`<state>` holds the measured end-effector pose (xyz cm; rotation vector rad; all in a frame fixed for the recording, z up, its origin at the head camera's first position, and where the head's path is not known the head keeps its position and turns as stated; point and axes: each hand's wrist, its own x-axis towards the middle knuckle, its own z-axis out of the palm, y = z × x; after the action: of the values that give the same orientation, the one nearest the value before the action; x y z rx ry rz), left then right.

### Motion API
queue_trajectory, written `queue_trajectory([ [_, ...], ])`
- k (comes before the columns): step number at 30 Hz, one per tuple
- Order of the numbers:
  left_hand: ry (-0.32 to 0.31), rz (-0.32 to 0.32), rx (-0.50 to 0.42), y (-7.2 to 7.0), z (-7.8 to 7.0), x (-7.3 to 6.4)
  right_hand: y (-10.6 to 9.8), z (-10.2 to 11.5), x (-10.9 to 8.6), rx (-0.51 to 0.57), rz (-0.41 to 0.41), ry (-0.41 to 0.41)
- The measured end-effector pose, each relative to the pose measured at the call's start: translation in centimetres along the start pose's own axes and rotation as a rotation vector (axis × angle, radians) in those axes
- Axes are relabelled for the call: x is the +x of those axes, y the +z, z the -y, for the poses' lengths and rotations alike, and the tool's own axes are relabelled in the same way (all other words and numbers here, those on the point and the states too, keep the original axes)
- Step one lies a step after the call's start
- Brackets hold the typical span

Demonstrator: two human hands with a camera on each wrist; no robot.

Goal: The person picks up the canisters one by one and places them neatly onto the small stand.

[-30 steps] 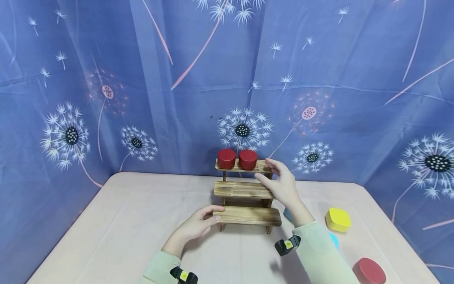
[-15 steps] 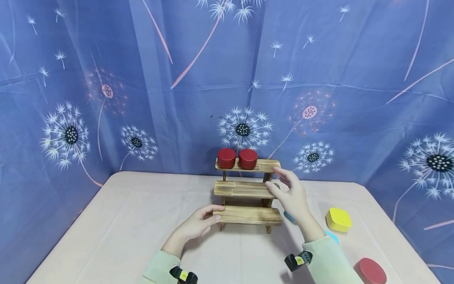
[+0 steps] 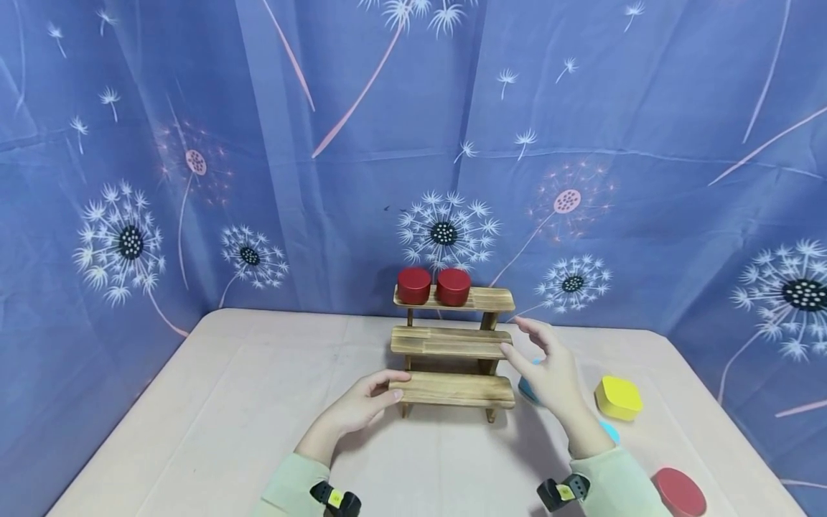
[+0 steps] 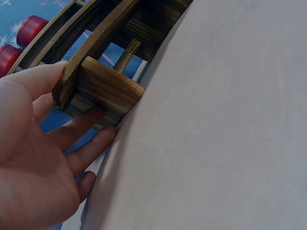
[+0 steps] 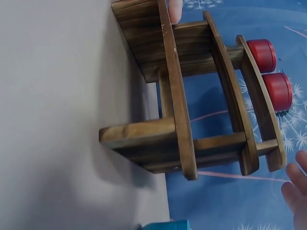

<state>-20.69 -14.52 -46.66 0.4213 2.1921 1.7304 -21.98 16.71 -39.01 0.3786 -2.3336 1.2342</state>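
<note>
A three-tier wooden display stand (image 3: 452, 388) stands upright at the back middle of the table. My left hand (image 3: 355, 411) grips the left end of its lowest shelf; in the left wrist view the thumb lies at the board's edge and other fingers reach beneath it. Two round red tins (image 3: 413, 286) sit side by side on the top shelf, towards its left. My right hand (image 3: 549, 368) is beside the stand's right end at middle-shelf height, fingers spread and nothing between them. In the right wrist view, its fingertips (image 5: 296, 177) appear apart from the wood.
Right of the stand, a blue container (image 3: 526, 390) is partly hidden behind my right hand. A yellow square tin (image 3: 618, 397), a light blue item (image 3: 609, 432) mostly behind the sleeve and a red round tin (image 3: 680, 491) lie farther right. A blue dandelion curtain (image 3: 349, 215) hangs behind the table.
My right hand has moved right and down, away from the top shelf's right end, exposing that end. The left hand, stand and two red tins have stayed in place.
</note>
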Motion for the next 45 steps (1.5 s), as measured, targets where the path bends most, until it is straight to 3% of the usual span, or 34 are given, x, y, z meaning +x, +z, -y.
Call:
queue_trajectory([
  [7,0.005,0.014,-0.012,-0.1,-0.2,0.0,-1.1,-0.4,-0.8,-0.033,0.016,0.063],
  [23,0.001,0.004,-0.019,-0.2,-0.3,-0.1,-2.3,-1.7,-2.9,0.025,-0.126,0.049],
  [30,-0.011,0.003,-0.013,-0.1,-0.2,-0.2,-3.2,-2.1,-3.9,0.015,-0.142,0.073],
  [39,0.002,0.002,-0.009,0.0,-0.1,-0.2,-4.9,-2.4,-4.7,-0.078,-0.095,0.2],
  [41,0.006,0.004,-0.015,0.0,0.0,-0.2,-5.3,-2.5,-4.9,-0.104,-0.101,0.198],
  [45,0.014,0.008,-0.026,0.1,0.2,0.0,-5.9,-3.0,-5.1,-0.129,-0.145,0.116],
])
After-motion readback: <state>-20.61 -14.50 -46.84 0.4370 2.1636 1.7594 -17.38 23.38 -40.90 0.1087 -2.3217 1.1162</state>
